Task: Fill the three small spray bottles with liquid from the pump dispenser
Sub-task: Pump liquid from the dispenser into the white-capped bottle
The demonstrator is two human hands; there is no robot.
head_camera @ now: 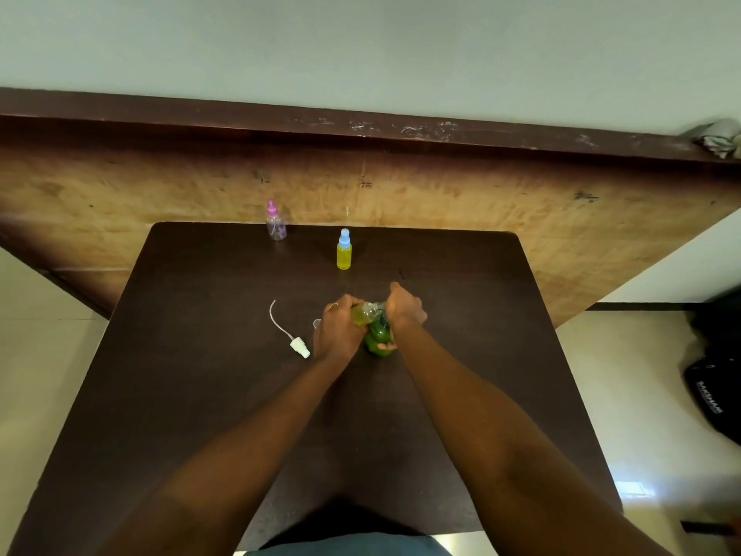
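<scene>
My left hand (336, 330) grips a small uncapped spray bottle (362, 313) with yellow liquid in it, tilted with its mouth toward the pump's spout. My right hand (405, 307) rests on top of the green pump dispenser (379, 337), fingers curled over the pump head. Lying on the table to the left is a white spray cap with its dip tube (298, 346). A blue-capped bottle (344, 250) full of yellow liquid stands further back. A pink-capped, clear bottle (276, 222) stands at the table's far edge.
The dark brown table (200, 375) backs onto a wooden panel (481, 202) topped by a ledge. A small clear cap (316, 323) peeks out left of my left hand. A black bag (713, 379) lies on the floor at right.
</scene>
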